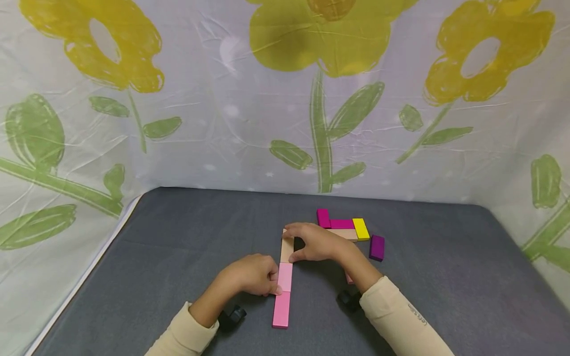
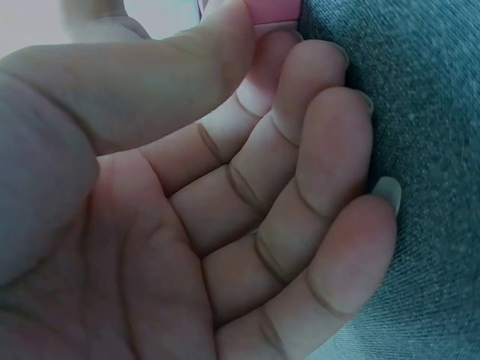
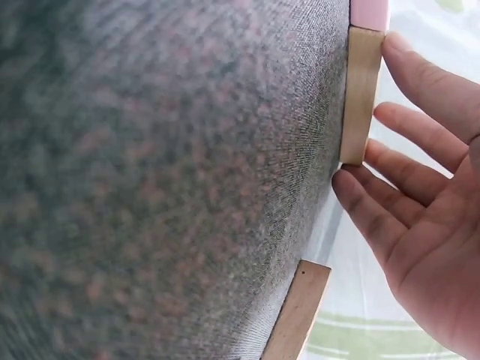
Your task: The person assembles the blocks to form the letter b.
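Observation:
Three blocks lie end to end in a line on the dark cloth: a plain wooden block (image 1: 287, 251) farthest away, a light pink block (image 1: 285, 276) in the middle, a deeper pink block (image 1: 281, 312) nearest. My right hand (image 1: 317, 242) spans the wooden block, thumb near its pink end and fingers at its far end; the right wrist view shows this wooden block (image 3: 361, 97) from the side. With thumb and index finger, my left hand (image 1: 253, 275) pinches the light pink block near its joint with the deeper pink one. Its other fingers curl loosely, touching the cloth.
Right of the line sits a group: magenta blocks (image 1: 323, 218), a wooden block (image 1: 344, 234) and a yellow block (image 1: 361, 229). A purple block (image 1: 377, 247) lies apart. My right forearm partly hides another pink block (image 1: 349, 280). Flower-printed fabric (image 1: 213, 123) hangs behind.

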`<state>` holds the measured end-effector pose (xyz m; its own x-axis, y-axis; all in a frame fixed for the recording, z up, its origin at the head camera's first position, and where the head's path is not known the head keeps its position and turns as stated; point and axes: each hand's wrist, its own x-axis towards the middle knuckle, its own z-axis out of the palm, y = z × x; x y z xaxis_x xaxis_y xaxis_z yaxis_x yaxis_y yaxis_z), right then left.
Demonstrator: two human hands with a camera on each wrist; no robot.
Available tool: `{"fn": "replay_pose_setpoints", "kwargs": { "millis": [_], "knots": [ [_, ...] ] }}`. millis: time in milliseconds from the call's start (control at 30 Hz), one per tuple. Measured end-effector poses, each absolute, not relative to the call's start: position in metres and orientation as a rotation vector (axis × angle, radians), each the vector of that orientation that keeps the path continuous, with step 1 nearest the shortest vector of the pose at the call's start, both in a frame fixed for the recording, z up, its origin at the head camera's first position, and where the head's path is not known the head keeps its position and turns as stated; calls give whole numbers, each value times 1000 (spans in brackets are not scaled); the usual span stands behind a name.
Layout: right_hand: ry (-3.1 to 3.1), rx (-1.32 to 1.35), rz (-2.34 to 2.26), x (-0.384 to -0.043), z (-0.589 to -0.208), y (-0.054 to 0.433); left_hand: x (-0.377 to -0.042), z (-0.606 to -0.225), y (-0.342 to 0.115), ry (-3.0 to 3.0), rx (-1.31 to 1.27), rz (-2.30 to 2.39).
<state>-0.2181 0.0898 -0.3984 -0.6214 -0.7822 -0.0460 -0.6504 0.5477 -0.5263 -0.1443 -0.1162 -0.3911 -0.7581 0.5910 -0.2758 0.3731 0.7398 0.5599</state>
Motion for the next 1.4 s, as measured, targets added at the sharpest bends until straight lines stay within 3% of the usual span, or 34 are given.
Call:
{"fn": "replay_pose_setpoints", "kwargs": {
  "millis": [833, 1400],
  "knots": [
    [2513, -1103, -698, -213, -399, 88, -141, -388, -114, 2321, 488, 709],
    [2504, -1066, -750, -216, -401, 89, -141, -389, -116, 2301, 450, 737]
  ]
}}
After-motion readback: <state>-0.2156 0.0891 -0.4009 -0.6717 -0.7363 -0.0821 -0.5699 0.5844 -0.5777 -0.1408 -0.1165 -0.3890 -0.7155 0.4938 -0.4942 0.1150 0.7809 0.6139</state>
